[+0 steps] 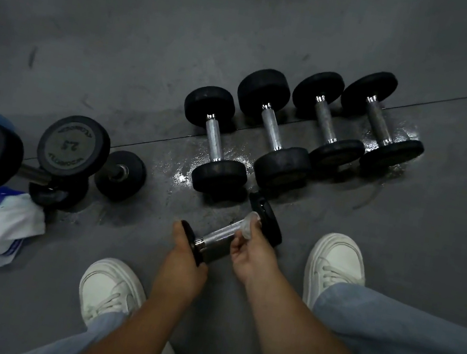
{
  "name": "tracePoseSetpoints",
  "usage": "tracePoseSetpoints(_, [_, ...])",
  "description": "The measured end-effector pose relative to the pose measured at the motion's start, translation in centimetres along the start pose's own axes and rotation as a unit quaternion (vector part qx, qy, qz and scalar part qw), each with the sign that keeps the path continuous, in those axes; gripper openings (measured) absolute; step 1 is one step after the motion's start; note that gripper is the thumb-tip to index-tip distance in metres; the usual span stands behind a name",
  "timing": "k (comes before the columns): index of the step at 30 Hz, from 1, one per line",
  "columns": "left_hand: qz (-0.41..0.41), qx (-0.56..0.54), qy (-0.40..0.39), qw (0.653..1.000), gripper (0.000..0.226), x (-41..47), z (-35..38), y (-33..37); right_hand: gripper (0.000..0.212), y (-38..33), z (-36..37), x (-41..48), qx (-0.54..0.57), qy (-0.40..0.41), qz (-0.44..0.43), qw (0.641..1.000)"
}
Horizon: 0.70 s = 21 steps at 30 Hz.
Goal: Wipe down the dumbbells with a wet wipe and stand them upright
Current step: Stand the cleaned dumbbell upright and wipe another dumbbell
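Head view: dumbbell [217,236] at near centre, in both hands
Left hand [185,257] curls round its left plate [196,254]; right hand [250,253] pinches the wet wipe [249,226] on the handle [227,231]; likely heavy, rigid, best gripped mid-handle

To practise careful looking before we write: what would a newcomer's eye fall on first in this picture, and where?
First, the hands low in the centre: the left hand grips one end of a dumbbell while the right hand holds a wet wipe at its handle. Then four dumbbells lying in a row on the shiny wet floor beyond, upper right.
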State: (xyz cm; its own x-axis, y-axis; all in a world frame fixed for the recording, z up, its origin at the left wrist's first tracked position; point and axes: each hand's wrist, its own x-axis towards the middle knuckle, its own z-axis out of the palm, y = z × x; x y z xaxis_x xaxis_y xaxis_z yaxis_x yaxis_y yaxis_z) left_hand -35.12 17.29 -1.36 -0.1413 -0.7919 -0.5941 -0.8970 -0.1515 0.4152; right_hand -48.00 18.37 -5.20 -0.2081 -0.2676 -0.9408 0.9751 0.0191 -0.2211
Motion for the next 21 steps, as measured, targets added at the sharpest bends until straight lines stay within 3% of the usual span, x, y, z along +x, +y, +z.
tracePoseSetpoints(4, [0.001, 0.043, -0.049, 0.998, 0.064, 1.6, -1.7, 0.4, 0.014, 0.5, -1.6, -0.1, 0.010, -0.011, -0.004, 1.000])
tracePoseSetpoints(7, [0.002, 0.076, -0.095, 0.993, 0.056, 2.2, -2.8, 0.9, 0.018, 1.4, -2.6, -0.3, 0.040, -0.016, 0.008, 0.999])
tracePoseSetpoints(12, [-0.025, 0.082, -0.114, 0.990, 0.063, 3.8, -3.8, 1.7, 0.028, 1.6, -2.3, -0.7, 0.087, -0.006, 0.008, 0.996])
tracePoseSetpoints(15, [-0.008, 0.073, -0.090, 0.993, 0.058, 2.9, -3.1, 1.2, 0.030, 1.5, -1.0, -0.6, 0.044, 0.051, -0.015, 0.998])
tracePoseSetpoints(19, [0.011, 0.039, -0.062, 0.997, 0.075, 1.1, -1.2, -0.4, 0.044, 1.4, 1.1, -0.2, -0.023, 0.133, -0.030, 0.990])
tracePoseSetpoints(21, [0.014, 0.035, -0.067, 0.997, 0.074, 0.9, -1.1, -0.7, 0.032, 1.8, -0.1, -0.8, -0.034, 0.099, -0.039, 0.994])
